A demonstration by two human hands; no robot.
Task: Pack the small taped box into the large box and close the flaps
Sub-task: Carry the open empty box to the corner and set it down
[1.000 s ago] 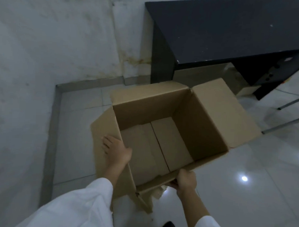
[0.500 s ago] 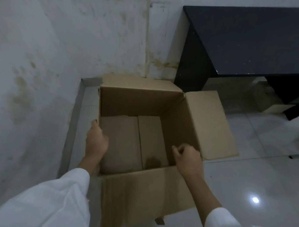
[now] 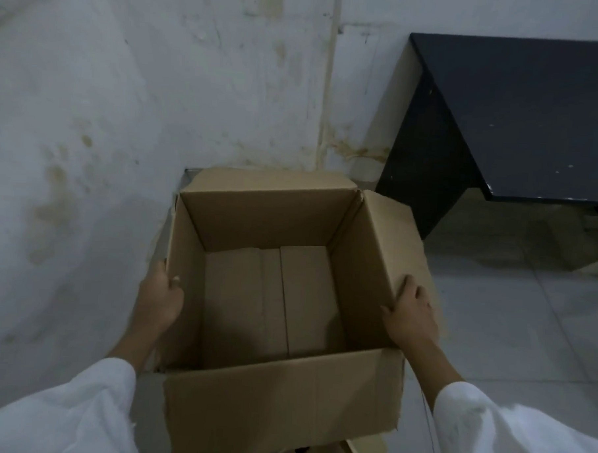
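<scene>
The large brown cardboard box stands on the floor in front of me with its top open and its four flaps spread. Inside I see only its folded bottom flaps. My left hand grips the box's left wall at the rim, thumb inside. My right hand lies flat on the right flap, pressing it outward near the right wall. The small taped box is not in view.
A stained white wall runs close behind and left of the box. A black desk stands at the right rear, with a cardboard piece on the grey tiled floor under it.
The box has been drawn closer and squared toward me. My left hand stayed on the left wall; my right hand moved from the near right corner out onto the right flap.
</scene>
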